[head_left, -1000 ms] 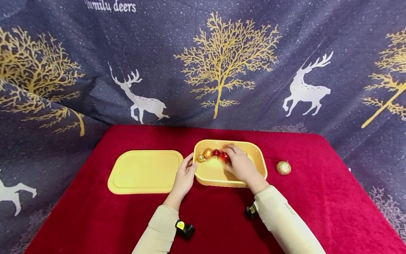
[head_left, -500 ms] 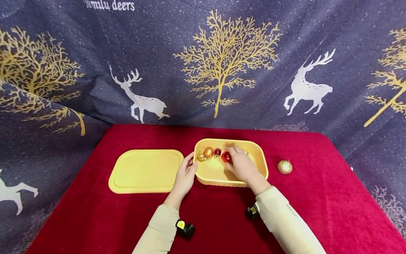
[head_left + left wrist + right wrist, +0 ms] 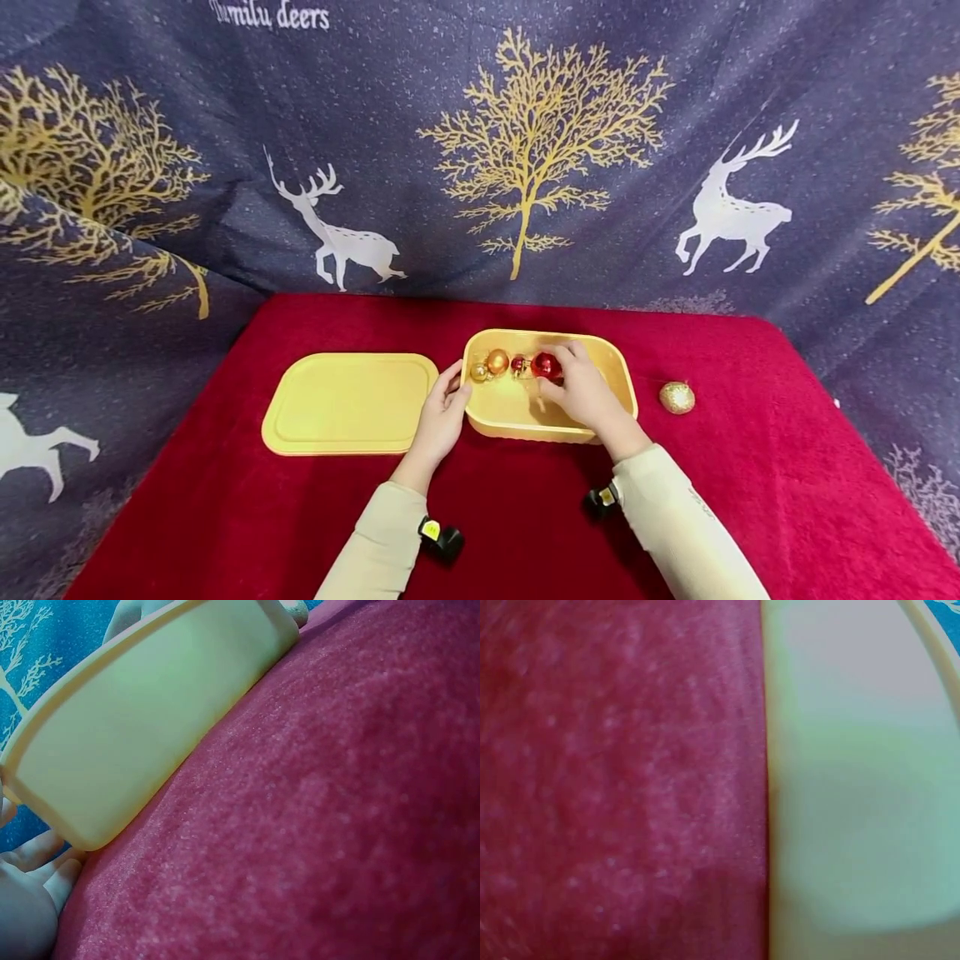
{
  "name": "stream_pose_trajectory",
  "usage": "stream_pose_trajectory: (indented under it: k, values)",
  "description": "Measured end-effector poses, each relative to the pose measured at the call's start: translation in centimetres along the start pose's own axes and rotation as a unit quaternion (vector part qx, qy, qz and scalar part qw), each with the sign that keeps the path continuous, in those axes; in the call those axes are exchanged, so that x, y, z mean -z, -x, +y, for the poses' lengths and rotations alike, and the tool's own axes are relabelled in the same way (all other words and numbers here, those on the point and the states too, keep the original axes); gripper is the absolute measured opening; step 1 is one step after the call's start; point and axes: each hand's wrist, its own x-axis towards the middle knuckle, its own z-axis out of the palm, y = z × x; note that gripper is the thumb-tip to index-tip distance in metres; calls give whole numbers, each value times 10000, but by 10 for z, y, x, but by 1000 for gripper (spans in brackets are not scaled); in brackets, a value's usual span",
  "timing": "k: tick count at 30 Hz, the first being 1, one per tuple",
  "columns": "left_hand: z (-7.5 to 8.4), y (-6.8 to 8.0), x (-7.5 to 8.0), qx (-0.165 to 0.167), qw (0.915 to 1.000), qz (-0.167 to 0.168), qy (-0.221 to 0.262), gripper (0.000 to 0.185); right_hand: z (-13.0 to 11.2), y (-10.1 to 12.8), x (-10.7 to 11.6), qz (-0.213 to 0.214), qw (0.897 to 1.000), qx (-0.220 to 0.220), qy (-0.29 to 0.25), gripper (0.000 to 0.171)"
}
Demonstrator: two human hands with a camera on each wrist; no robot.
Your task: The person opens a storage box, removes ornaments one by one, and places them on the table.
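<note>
A yellow plastic box stands on the red cloth. My left hand rests its thumb and extended fingers against the outside of the box's left end; in the left wrist view, the fingers lie at its lower corner. My right hand reaches inside and pinches a shiny red bauble between thumb and fingers. To the left of that bauble lie a small dark red bauble, an orange-gold bauble and a small gold bauble, all within the box. The right wrist view shows only the box's wall and cloth.
A yellow lid lies flat left of the box. One glittery gold bauble sits on the red tablecloth to the right. Behind the table hangs a dark blue backdrop with trees and deer.
The red bauble has shifted slightly right with my right hand and shows more between the fingers. The left hand stays at the box's end; the whole view has drifted a little.
</note>
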Motion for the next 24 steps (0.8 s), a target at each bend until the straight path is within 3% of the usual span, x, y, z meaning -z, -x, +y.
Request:
stream_pose_trajectory:
  k: [11, 18, 24]
  values:
    - [-32, -15, -2, -60, 9999, 155, -23, 48, 4, 7, 7, 342, 9984, -127, -427, 49]
    - [-34, -15, -3, -196, 9994, 251, -114, 46, 4, 16, 16, 622, 9961, -185, -594, 57]
    - [-32, -15, -2, -200, 9994, 253, -126, 47, 5, 24, 26, 814, 9913, -378, -960, 53]
